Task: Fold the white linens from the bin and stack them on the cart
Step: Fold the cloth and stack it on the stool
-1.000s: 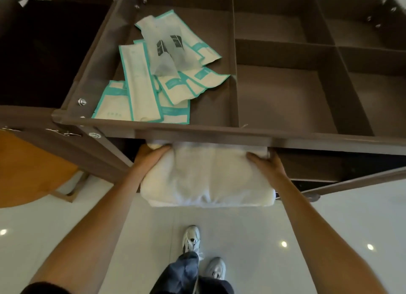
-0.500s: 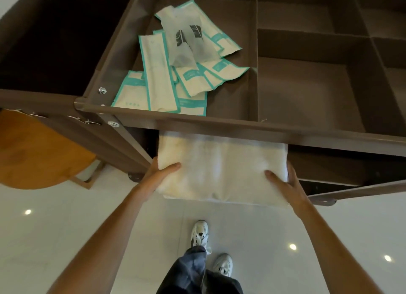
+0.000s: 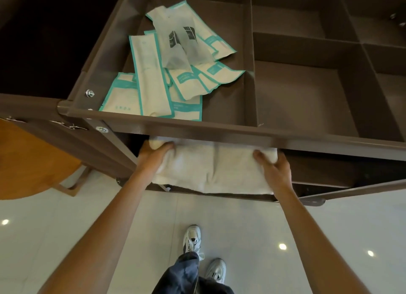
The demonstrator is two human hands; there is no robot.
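Note:
A folded white linen point(image 3: 211, 168) lies on the brown cart's lower shelf point(image 3: 318, 173), just under the top tray's front rail; its far part is hidden by the rail. My left hand point(image 3: 153, 155) grips the linen's left end, thumb on top. At the right end, my right hand point(image 3: 274, 166) holds it with the thumb over the fold. The linen's near edge reaches the shelf's front lip.
The cart's top tray point(image 3: 219, 129) is split into compartments; the left one holds several teal-edged white packets point(image 3: 153, 80). A dark bag opening point(image 3: 44, 41) is at the left, a round wooden table point(image 3: 28, 159) below it. My shoes point(image 3: 193, 238) stand on the glossy white floor.
Both hands slid the folded linen forward onto the lower shelf, under the tray rail. My hands moved from its near corners up to its far ends.

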